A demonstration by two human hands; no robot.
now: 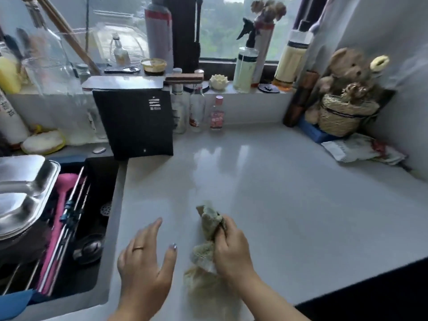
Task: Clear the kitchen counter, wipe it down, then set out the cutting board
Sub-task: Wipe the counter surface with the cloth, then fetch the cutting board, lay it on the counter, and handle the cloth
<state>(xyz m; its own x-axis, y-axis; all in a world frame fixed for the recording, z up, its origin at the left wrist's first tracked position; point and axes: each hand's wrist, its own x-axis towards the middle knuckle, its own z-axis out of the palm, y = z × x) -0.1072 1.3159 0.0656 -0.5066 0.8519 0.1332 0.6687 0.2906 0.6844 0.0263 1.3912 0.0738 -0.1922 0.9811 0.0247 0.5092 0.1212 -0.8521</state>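
Note:
My right hand [231, 249] grips a crumpled yellow-green cloth [206, 256] that rests on the white counter [289, 193] near its front edge. My left hand [146, 260] hovers flat just left of the cloth, fingers spread, holding nothing; it wears a ring. A black cutting board [136, 122] leans upright against the back ledge, left of the counter's middle. A wet sheen shows on the counter in front of the board.
A dark sink [92, 205] at the left holds a steel tray [23, 193], a pink utensil and chopsticks. Small bottles [216, 114] stand beside the board. A basket with a teddy bear [345, 112] and a folded packet [361, 149] fill the back right corner.

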